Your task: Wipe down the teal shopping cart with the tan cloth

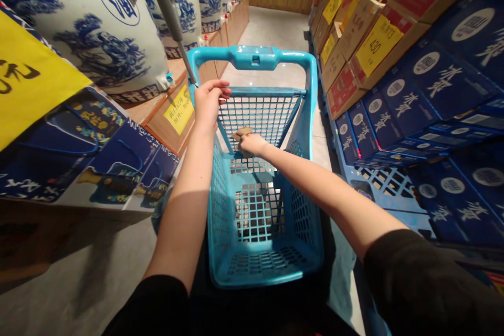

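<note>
Both hands reach forward over a turquoise plastic shopping cart (268, 273). Left hand (209, 102) is closed, its fingers curled over the top mesh rail (268, 92) near the cart's far left corner; right hand (252, 144) looks closed on a small crumpled tan piece (241, 135), card or paper, hard to tell which, up against the far mesh panel. The cart should handle light and stiff, with its moulded far handle (252, 56) the natural place to take hold; the tan piece seems light and soft. At left stand blue-and-white porcelain jars (98, 26) on a wooden shelf (157, 121), with a yellow sign (179, 109) too small to read. At right, stacked blue cartons (429, 84) show white round logos and Chinese lettering, below a yellow tag (378, 44) reading 430
</note>
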Demonstrator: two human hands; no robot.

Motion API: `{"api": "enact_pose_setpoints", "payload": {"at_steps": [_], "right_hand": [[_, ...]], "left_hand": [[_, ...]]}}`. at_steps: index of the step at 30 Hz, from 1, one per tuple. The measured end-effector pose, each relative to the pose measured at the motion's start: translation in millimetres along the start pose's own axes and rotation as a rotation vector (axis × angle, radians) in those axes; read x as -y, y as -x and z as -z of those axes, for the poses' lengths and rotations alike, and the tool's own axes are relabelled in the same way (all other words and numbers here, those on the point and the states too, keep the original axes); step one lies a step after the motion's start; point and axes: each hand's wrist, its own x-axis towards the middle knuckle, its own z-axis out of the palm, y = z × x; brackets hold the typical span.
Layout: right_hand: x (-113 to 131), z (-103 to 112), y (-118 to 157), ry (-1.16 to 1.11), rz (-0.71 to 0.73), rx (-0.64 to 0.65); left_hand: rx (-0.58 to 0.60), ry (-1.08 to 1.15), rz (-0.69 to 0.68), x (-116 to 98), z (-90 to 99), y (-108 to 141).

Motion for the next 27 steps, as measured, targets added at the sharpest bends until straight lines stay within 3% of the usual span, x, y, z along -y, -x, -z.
{"api": "enact_pose_setpoints", "payload": {"at_steps": [6, 8, 12, 14, 17, 23, 25, 27], "right_hand": [[1, 40, -11, -0.113, -0.038, -0.392], [0, 36, -15, -0.122, -0.06, -0.368], [-1, 9, -17, -0.122, -0.012, -0.091], [-1, 0, -15, -0.115, -0.007, -0.025], [0, 8, -11, -0.108, -0.014, -0.082], [-8, 48, 0, -0.087, -0.019, -0.414], [-10, 47, 0, -0.071, -0.032, -0.402], [-9, 35, -2, -0.06, -0.024, -0.292]], "left_hand": [[0.011, 0.029, 0.013, 10, 6.4, -8], [0.016, 0.007, 0.016, 15, 9.0, -10], [0.021, -0.046, 0.024, 17, 10.8, -12], [0.03, -0.058, 0.03, 16, 10.4, -11], [0.037, -0.072, 0.027, 13, 9.2, -9], [0.027, -0.086, 0.034, 6, 6.1, 0], [0.031, -0.083, 0.036, 6, 5.6, 0], [0.035, -0.081, 0.031, 7, 5.9, -2]]}}
